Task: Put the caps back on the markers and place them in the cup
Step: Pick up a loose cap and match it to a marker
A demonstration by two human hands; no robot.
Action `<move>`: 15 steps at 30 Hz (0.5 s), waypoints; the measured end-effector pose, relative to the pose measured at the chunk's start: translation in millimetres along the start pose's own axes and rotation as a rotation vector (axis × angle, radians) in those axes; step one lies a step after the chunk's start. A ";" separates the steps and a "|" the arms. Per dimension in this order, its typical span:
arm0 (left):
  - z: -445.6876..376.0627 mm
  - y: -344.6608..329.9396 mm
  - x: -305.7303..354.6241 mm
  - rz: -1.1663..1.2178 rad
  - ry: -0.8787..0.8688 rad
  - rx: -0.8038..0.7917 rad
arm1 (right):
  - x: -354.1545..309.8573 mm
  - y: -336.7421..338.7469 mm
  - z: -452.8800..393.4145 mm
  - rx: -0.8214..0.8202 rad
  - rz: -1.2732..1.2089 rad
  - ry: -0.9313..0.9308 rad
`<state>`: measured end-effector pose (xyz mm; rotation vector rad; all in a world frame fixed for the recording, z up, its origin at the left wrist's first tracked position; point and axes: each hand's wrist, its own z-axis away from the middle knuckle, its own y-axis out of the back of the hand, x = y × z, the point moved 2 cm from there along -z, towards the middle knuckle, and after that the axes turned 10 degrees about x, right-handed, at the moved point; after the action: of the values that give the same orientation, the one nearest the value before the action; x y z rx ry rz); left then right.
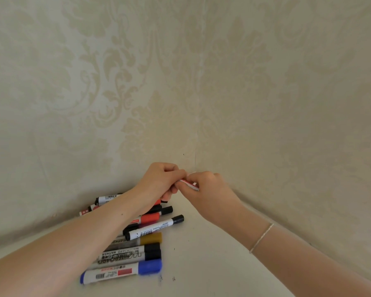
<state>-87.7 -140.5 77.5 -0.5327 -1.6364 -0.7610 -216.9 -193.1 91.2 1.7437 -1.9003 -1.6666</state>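
While both hands meet above the far end of the table (201,254), I judge we are in the capping step. My left hand (161,183) is curled, but I cannot tell what it holds. My right hand (204,187) pinches a white and red marker (190,183). Other markers (137,243) lie in a pile under my left forearm, several with caps on. No cup is visible. Next the cap must be pressed straight on, then the cup found.
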 end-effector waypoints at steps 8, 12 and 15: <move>-3.3 1.4 -3.5 -0.060 -0.041 -0.030 | 7.8 -9.7 -3.1 -0.031 -0.172 -0.082; -2.8 7.3 5.0 -0.327 -0.180 -0.084 | 10.8 -15.2 -4.1 -0.250 -0.383 -0.182; -10.6 26.6 6.6 -0.496 -0.233 -0.105 | 14.2 -19.2 -5.6 -0.325 -0.390 -0.232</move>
<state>-63.0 -130.5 90.0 -0.2943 -1.9852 -1.1880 -205.5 -202.7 71.7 1.9370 -1.3057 -2.2476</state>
